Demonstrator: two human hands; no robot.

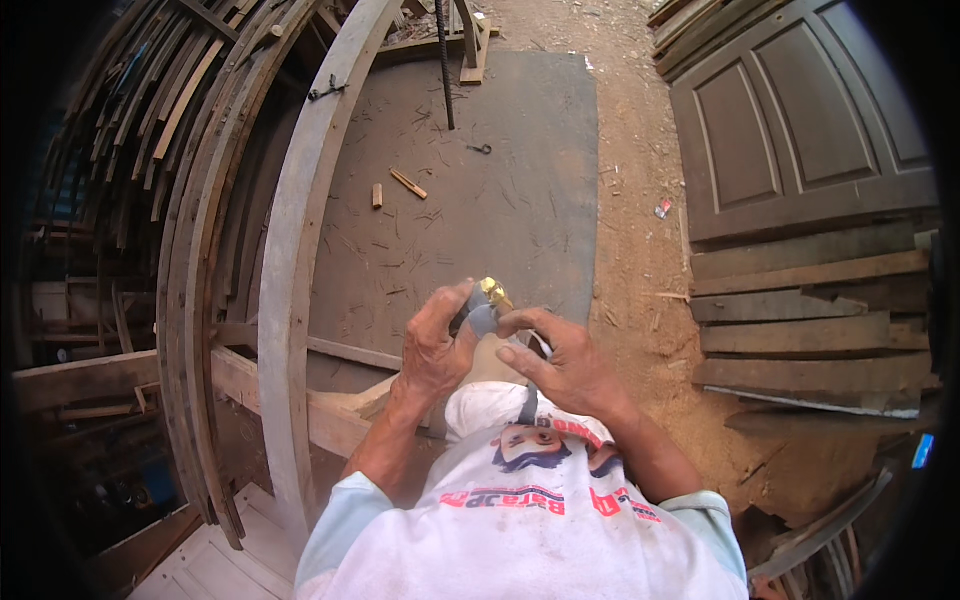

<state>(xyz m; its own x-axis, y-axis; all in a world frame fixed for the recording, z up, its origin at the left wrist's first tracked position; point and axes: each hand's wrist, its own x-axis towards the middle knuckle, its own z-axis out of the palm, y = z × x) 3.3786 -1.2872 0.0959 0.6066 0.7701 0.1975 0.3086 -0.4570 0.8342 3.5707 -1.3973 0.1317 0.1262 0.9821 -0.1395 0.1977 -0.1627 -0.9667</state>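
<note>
In front of my chest, both hands meet at a small shiny gold-coloured piece (490, 288) and a smooth bluish-grey item (483, 320) just below it. Whether these two are joined I cannot tell, and their exact kind is unclear. My left hand (435, 340) is closed around the bluish-grey item from the left, its fingertips partly hidden behind it. From the right, my right hand (565, 360) has its index finger bent against the same small things, the thumb lying below. Its other fingers are mostly hidden.
A pale wooden beam (297, 240) rises along my left, beside stacked boards (160, 110). Ahead, a grey sheet (520, 200) on the ground carries wood offcuts (377, 196), scattered slivers and a dark metal hook (480, 149). A panelled door (800, 120) and planks (810, 333) lie at right.
</note>
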